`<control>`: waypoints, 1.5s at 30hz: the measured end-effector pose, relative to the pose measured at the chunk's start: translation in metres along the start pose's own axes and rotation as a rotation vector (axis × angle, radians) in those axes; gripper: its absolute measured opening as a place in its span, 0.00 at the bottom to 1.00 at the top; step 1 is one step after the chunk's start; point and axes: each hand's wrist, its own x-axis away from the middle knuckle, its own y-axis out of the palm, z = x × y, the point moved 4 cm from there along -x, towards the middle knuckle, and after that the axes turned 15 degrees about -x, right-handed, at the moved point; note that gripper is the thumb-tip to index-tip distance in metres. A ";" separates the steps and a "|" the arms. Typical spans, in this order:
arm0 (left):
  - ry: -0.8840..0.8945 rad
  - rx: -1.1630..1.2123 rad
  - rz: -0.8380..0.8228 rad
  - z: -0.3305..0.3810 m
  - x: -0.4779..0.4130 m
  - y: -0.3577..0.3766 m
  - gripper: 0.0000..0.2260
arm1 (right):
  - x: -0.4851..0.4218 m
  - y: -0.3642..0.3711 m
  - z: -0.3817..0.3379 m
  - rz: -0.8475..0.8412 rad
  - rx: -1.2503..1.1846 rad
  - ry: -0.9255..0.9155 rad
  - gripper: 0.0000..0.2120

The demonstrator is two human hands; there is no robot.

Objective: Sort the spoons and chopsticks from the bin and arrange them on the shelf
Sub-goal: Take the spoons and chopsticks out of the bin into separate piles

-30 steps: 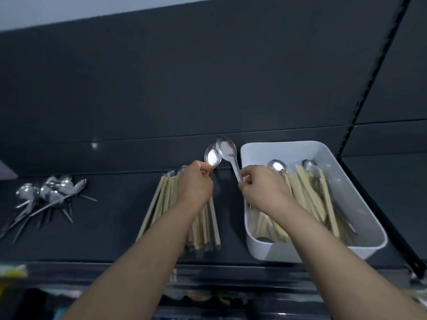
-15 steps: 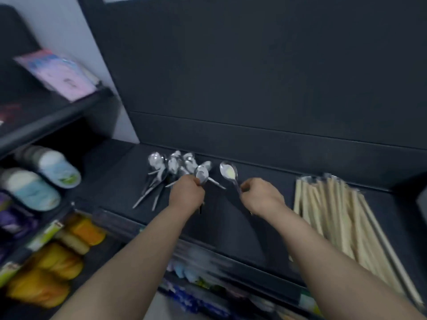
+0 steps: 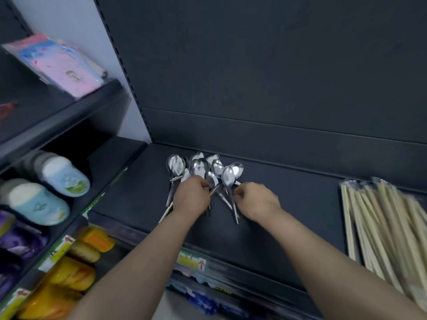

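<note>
Spoon-placing step: left hand (image 3: 191, 197) grips 1 spoon (image 3: 211, 179) near the shelf (image 3: 277, 227) back-left corner; right hand (image 3: 256, 202) grip unclear. Next, likely: release.

Dim, cool indoor light over dark shelving (image 3: 277, 227). Bright glare on polished spoons (image 3: 227, 175). Motion-blurred chopsticks (image 3: 381, 227) at right (wide-angle bending toward edges); smeared, out-of-focus packages (image 3: 69, 273) lower left.
</note>
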 end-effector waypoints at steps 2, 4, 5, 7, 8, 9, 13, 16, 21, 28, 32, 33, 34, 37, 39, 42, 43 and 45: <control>0.056 -0.016 0.037 0.017 0.000 0.000 0.11 | 0.010 -0.016 0.007 0.086 0.101 -0.089 0.11; 0.121 -0.020 0.059 0.041 0.001 0.004 0.11 | 0.023 -0.036 0.021 0.179 0.233 -0.157 0.11; 0.159 -0.022 0.056 0.055 0.003 0.008 0.12 | 0.031 -0.047 0.031 0.206 0.294 -0.154 0.11; 0.244 -0.006 0.027 0.089 0.010 0.019 0.11 | 0.049 -0.071 0.054 0.246 0.369 -0.116 0.10; 0.284 0.014 0.007 0.108 0.016 0.026 0.11 | 0.059 -0.082 0.067 0.268 0.393 -0.093 0.11; 0.321 0.034 -0.008 0.128 0.024 0.033 0.10 | 0.070 -0.094 0.079 0.291 0.412 -0.071 0.11; 0.470 0.038 -0.083 0.216 0.067 0.060 0.10 | 0.114 -0.140 0.135 0.345 0.437 0.011 0.12; 0.576 0.058 -0.115 0.290 0.105 0.077 0.11 | 0.149 -0.181 0.187 0.434 0.431 0.046 0.12; 0.742 0.155 -0.070 0.420 0.179 0.094 0.10 | 0.213 -0.263 0.276 0.646 0.463 0.042 0.06; 0.766 -0.102 -0.125 0.547 0.238 0.154 0.10 | 0.279 -0.352 0.409 0.577 0.406 0.210 0.12; 0.702 -0.427 -0.291 0.566 0.249 0.193 0.06 | 0.300 -0.370 0.453 0.552 0.266 0.222 0.15; 0.684 -0.468 -0.320 0.569 0.251 0.199 0.04 | 0.303 -0.371 0.457 0.555 0.245 0.202 0.15; 0.669 -0.496 -0.337 0.572 0.252 0.203 0.04 | 0.305 -0.370 0.461 0.562 0.236 0.182 0.15; 0.637 -0.523 -0.313 0.585 0.254 0.210 0.10 | 0.304 -0.365 0.461 0.531 0.229 0.139 0.15; 0.623 -0.524 -0.317 0.591 0.259 0.215 0.14 | 0.302 -0.361 0.461 0.497 0.227 0.122 0.15; 0.550 -0.502 -0.370 0.596 0.267 0.224 0.19 | 0.300 -0.360 0.465 0.493 0.208 0.128 0.14; 0.511 -0.445 -0.398 0.597 0.268 0.228 0.18 | 0.299 -0.360 0.466 0.494 0.210 0.134 0.13; 0.449 -0.322 -0.419 0.596 0.264 0.228 0.13 | 0.299 -0.360 0.467 0.484 0.225 0.148 0.14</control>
